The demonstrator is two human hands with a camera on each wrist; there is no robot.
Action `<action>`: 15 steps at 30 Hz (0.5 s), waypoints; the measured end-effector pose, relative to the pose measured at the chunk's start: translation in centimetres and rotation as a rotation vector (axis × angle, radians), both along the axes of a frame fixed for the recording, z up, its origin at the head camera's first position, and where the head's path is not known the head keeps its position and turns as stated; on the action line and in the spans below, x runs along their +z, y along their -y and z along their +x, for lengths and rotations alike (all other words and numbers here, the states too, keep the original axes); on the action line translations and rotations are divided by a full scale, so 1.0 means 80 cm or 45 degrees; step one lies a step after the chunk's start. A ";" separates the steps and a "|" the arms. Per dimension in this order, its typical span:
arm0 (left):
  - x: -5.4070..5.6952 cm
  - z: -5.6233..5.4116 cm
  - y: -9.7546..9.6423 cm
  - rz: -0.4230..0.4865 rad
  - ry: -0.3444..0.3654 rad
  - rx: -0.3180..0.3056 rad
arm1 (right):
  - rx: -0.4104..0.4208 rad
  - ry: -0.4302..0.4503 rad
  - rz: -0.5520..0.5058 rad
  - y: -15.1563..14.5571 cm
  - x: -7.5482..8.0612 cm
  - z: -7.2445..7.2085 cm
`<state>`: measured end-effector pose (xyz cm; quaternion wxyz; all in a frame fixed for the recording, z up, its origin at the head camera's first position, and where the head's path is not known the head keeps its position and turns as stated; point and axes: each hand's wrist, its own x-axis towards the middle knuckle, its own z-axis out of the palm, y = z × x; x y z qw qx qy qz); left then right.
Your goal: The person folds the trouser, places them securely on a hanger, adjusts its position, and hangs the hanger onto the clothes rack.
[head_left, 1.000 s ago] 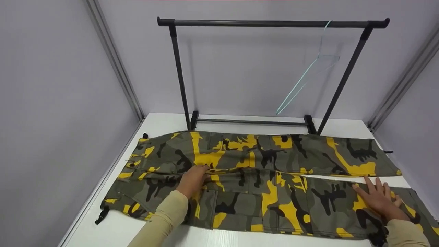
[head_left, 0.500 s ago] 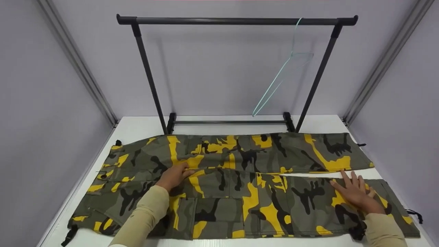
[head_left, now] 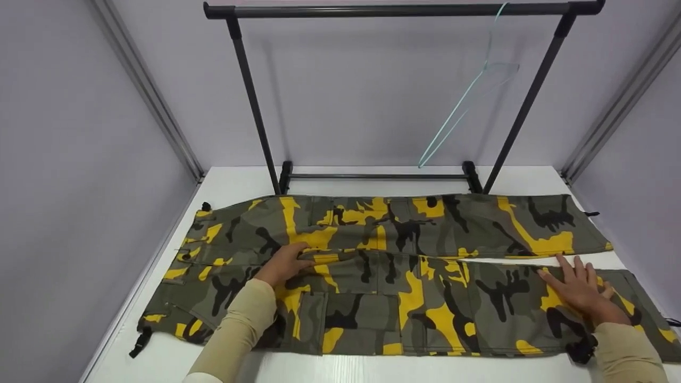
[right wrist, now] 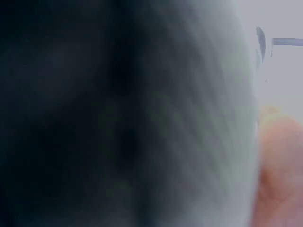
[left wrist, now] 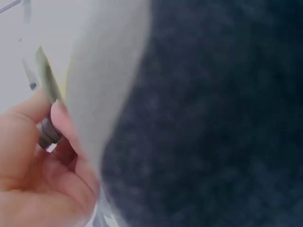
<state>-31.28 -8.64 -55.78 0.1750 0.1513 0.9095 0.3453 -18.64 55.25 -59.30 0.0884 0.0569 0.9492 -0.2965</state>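
A pair of camouflage cargo trousers point(head_left: 362, 311) in olive, black and yellow lies flat, waist to the left and legs stretching right. My left hand point(head_left: 282, 265) is at the inner leg seam near the crotch; in the left wrist view its thumb and finger pinch a raised olive edge of the cloth point(left wrist: 46, 73). Fingers spread, my right hand point(head_left: 582, 290) rests flat on the lower part of the near leg, fingertips at the gap between the legs. Dark blurred fabric fills most of both wrist views.
Behind the trousers stands a black garment rack point(head_left: 404, 10). A light-blue wire hanger point(head_left: 452, 114) hangs from its bar on the right. Grey panels point(head_left: 80, 159) wall the white table point(head_left: 330, 369). Black buckle straps point(head_left: 139, 343) stick out at the waist.
The head view has shifted about, moving everything in frame. My left hand has slid slightly left along the seam. My right hand stays in place on the near leg.
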 end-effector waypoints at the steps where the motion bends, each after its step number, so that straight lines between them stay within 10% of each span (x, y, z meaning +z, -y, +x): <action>1: -0.001 0.000 0.000 0.005 -0.023 0.008 | 0.015 -0.008 -0.003 -0.003 0.002 -0.001; 9: -0.003 0.016 -0.007 -0.227 -0.641 0.079 | 0.050 -0.010 0.010 -0.013 0.001 -0.005; 15: -0.004 0.034 -0.003 -0.334 -0.684 0.038 | 0.046 0.064 -0.030 -0.011 -0.003 -0.006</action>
